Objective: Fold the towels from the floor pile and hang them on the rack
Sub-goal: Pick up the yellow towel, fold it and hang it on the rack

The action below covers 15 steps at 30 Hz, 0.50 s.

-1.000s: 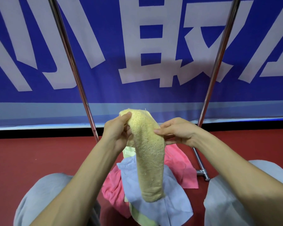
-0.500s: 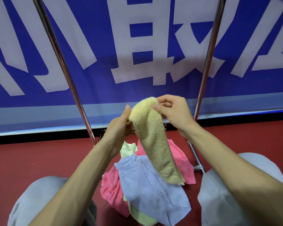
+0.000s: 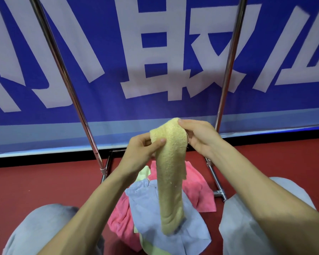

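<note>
Holding the fuzzy yellow terry towel [image 3: 170, 173] by its top edge, I have my left hand [image 3: 143, 153] pinching one side and my right hand [image 3: 199, 137] the other, each grip closed on the cloth. Half a second ago the strip swung out to my right; now it hangs straight down between my knees, so the fold looks settled and ready to lift. It is narrow, doubled and nubbly, its lower end dangling over the floor pile of pink, pale blue and light green towels [image 3: 191, 234]. Beyond stand the chrome rack poles [image 3: 226, 76], nothing visibly hung.
</note>
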Motion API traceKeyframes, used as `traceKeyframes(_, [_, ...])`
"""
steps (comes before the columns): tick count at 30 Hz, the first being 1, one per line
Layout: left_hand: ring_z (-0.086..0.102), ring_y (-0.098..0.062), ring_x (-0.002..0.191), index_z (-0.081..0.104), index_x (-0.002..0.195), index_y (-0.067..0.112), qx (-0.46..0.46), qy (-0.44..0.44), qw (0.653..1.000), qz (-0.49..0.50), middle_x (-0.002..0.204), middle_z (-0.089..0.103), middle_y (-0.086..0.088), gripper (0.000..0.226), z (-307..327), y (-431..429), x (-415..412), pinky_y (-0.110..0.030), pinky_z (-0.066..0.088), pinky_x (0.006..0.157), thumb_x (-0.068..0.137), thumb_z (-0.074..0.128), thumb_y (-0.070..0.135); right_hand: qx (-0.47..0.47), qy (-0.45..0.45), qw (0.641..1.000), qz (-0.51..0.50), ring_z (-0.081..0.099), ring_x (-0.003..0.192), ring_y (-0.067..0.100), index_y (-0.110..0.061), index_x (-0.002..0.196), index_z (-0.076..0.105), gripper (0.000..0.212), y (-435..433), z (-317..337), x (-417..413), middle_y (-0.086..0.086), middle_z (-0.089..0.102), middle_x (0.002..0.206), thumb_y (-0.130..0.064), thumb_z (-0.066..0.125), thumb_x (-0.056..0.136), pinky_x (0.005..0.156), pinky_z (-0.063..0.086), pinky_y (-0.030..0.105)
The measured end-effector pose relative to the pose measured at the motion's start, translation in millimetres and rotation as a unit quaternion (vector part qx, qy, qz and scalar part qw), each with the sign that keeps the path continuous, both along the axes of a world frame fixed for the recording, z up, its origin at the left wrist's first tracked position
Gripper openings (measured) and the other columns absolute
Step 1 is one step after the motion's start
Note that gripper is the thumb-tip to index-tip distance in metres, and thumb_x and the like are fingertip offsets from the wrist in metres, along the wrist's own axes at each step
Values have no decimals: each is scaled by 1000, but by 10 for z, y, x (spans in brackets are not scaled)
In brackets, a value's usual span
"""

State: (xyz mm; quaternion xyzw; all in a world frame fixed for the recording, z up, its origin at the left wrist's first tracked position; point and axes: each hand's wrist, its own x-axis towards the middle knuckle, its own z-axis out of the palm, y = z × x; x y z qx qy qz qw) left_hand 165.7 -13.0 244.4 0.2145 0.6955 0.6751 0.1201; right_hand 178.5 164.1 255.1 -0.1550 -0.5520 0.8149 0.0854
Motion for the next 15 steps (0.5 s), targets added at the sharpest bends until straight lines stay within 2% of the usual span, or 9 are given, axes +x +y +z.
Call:
traceKeyframes(2, [65,-11,68,71,96,3,16,4,1000,22,79,73,-5,14,17,4,4,-24,53,61,90,61,12,9,-29,999,18,64,82,21,5,109,66,29,-27,-35,-14,12,70,90,-15,65,89,78,54,33])
traceKeyframes(4, [67,-15,76,72,95,5,36,2,998,52,87,74,-11,14,35,-27,-19,-28,53,68,90,62,13,28,-61,997,47,64,79,20,2,106,68,35,-84,-65,-7,8,67,85,-29,63,91,79,53,35])
traceKeyframes(6, [66,-17,75,72,93,3,54,-12,995,82,87,73,-13,16,61,-81,-58,-28,53,67,89,63,16,39,-87,991,94,65,81,21,-5,101,67,43,-148,-89,-1,7,67,85,-45,59,90,82,53,36])
traceKeyframes(9, [59,-19,67,68,90,-5,78,-62,989,110,76,65,-12,24,89,-166,-115,-26,49,61,88,65,19,56,-104,977,179,65,95,25,-2,110,66,71,-222,-128,-7,19,70,100,-65,44,88,96,51,41])
traceKeyframes(10, [55,-18,62,66,89,-5,87,-81,986,118,70,60,-9,25,97,-203,-134,-24,47,57,87,66,20,66,-96,974,196,64,97,25,0,115,65,77,-244,-130,-19,22,68,106,-67,39,88,97,49,41])
traceKeyframes(12, [50,-16,57,63,90,1,107,-121,977,138,65,54,-6,21,113,-264,-165,-21,44,50,86,68,21,76,-67,973,206,65,94,23,0,115,66,75,-271,-110,-28,16,69,103,-65,36,90,91,51,36])
traceKeyframes(15, [54,-15,61,62,95,5,137,-185,958,169,77,58,-9,18,122,-323,-224,-18,45,48,85,69,18,130,-20,969,209,64,78,15,-2,102,67,49,-303,-80,10,3,68,81,-47,53,91,75,50,25])
